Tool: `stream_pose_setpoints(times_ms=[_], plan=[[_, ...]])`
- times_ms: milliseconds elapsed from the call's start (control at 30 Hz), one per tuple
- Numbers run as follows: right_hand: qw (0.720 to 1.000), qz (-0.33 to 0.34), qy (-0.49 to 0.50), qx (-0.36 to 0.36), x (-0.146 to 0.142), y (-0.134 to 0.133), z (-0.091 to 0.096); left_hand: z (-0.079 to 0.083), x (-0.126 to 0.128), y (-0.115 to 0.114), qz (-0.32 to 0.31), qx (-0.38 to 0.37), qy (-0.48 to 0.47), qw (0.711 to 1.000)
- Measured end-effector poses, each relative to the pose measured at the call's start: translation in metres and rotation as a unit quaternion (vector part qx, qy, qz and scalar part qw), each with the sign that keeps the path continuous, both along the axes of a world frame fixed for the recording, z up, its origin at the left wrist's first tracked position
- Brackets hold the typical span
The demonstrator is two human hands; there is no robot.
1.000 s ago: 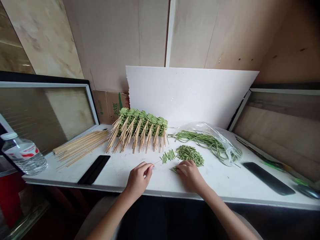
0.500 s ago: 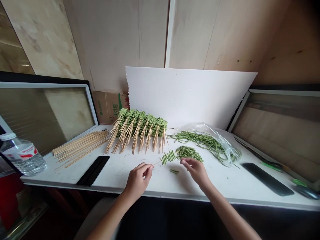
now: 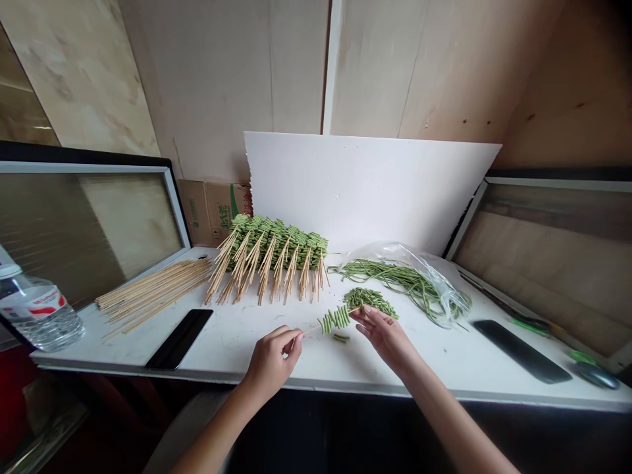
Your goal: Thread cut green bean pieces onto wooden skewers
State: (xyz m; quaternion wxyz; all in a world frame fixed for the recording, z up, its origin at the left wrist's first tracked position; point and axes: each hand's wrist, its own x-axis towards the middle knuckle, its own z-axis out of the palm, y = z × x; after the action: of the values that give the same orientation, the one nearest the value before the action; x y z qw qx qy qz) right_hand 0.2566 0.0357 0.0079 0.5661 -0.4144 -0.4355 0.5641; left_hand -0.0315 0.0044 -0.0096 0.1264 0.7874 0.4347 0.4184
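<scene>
My left hand (image 3: 274,359) is closed in a pinch on the bare end of a bamboo skewer (image 3: 311,330). Several short cut pieces of green long bean (image 3: 334,320) sit crosswise along this skewer, side by side. At its far tip, the fingers of my right hand (image 3: 385,334) are pinched together on what looks like another small bean piece, mostly covered by the fingers. Just behind that hand lies a heap of cut bean pieces (image 3: 370,299). A couple of loose pieces (image 3: 340,338) rest on the white table below the skewer.
Stacked bean skewers (image 3: 281,237) stand at the back, sticks facing me. Bare skewers (image 3: 158,289) and a black phone (image 3: 180,339) lie left, near a water bottle (image 3: 42,315). Right are uncut long beans (image 3: 395,273) in a plastic bag, a dark flat object (image 3: 521,351) and a mouse (image 3: 597,375).
My right hand has moved up slightly and its fingers have come to the skewer's tip. My left hand keeps its pinch on the skewer. The camera view has shifted slightly.
</scene>
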Motion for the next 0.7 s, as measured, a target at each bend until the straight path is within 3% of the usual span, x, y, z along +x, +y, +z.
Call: stream_pose_setpoints(times_ms=[400, 700], plan=[[1.000, -0.014, 0.008, -0.010, -0.0007, 0.0016, -0.0027, -0.0028, 0.0005, 0.0010, 0.000, 0.015, 0.009, 1.000], [0.996, -0.057, -0.065, 0.039, -0.0023, -0.0016, -0.0022, -0.0009, 0.0003, -0.0001, 0.001, 0.025, 0.029, 0.999]])
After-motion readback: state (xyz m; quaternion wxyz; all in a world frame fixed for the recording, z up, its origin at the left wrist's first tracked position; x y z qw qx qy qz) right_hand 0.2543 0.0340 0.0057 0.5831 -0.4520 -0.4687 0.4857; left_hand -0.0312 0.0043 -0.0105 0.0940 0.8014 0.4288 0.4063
